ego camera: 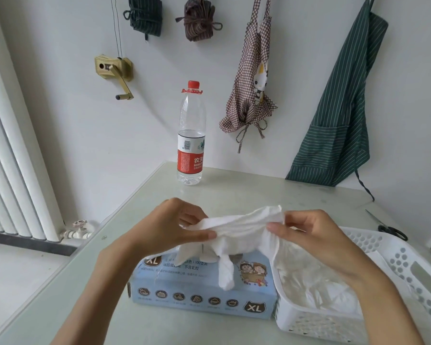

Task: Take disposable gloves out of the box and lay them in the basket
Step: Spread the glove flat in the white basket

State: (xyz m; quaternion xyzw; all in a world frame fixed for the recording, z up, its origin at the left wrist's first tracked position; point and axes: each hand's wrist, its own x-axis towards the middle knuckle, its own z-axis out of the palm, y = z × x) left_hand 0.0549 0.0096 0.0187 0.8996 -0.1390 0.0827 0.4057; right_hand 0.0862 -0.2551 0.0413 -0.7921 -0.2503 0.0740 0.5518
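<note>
White glove [237, 224], thin and crinkled: one item, held above the box [202, 292], stretched between both hands with its long axis running left to right, its fingers drooping onto the box top. Head view, sole view. Left hand [167, 225]: at the glove's left end, thumb and fingers pinching the edge, wrist low over the table [234, 192]. Right hand [316, 235]: at the glove's right end, thumb and forefinger pinching the cuff, forearm lying across the basket [396, 260]. Box: blue, marked XL, lying lengthwise along the near edge, touching the basket's left wall. Basket: white, perforated, to the right of the box, holding a loose heap of gloves [314, 285] already laid in. Relation governing the coming move, by judgement: the basket lay to the right of the held glove, directly under the right forearm, so the right hand was the nearer carrier and a short rightward, downward travel would serve. Bottle [191, 135]: upright, far side, well apart. Scissors [388, 227]: beyond the basket.
</note>
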